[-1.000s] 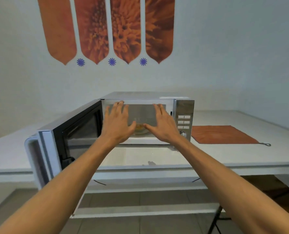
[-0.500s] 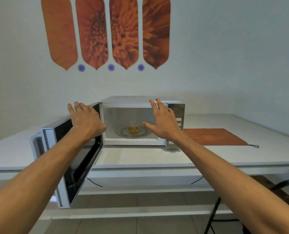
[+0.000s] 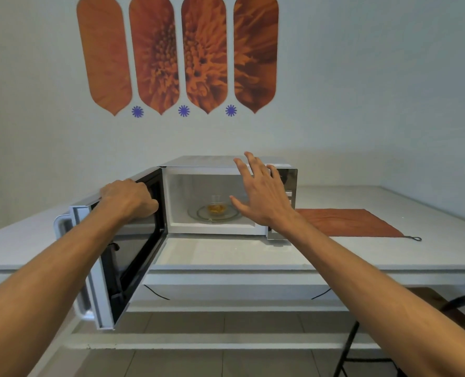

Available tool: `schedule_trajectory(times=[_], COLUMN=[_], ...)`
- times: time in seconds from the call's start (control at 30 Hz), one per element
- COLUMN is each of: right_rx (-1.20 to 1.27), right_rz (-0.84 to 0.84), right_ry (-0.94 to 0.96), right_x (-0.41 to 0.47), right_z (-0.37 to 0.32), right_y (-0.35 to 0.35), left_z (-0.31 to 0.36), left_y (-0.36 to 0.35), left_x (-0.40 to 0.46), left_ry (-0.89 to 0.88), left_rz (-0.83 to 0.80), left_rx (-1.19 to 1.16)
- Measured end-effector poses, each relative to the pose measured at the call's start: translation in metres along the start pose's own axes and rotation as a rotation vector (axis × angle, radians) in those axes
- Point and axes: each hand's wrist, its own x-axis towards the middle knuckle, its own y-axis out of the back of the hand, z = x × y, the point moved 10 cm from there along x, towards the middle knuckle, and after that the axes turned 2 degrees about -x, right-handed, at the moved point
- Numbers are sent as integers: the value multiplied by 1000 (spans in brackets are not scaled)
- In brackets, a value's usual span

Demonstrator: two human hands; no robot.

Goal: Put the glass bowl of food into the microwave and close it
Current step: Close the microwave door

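Observation:
A white microwave [image 3: 215,162] stands on a white table with its door [image 3: 133,248] swung wide to the left. Inside, a glass bowl of yellow food [image 3: 216,208] rests on the glass turntable. My left hand [image 3: 129,198] curls over the top edge of the door and grips it. My right hand [image 3: 261,197] hovers in front of the cavity's right side and the control panel, fingers spread, holding nothing.
An orange cloth mat [image 3: 348,223] lies on the table [image 3: 389,257] right of the microwave. A black chair [image 3: 462,300] stands under the table at the lower right. Two cables hang below the table's front edge.
Both hands have left the bowl inside the cavity. My left hand moved left onto the door's top edge and closed on it. My right hand lifted up and to the right.

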Motion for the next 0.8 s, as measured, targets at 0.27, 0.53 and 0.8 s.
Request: schedule_trajectory(times=[0.27, 0.53, 0.8], right_rx=[99, 619, 363], right_rz=[83, -22, -102], right_ry=[64, 29, 11], right_x=[-2, -5, -9], right_z=[-16, -27, -12], right_y=[5, -2, -28], left_z=[20, 79, 136], left_y=[32, 23, -19], left_x=[15, 11, 18], left_ry=[-205, -523, -655], left_rz=[-20, 4, 13], left_rx=[-197, -455, -452])
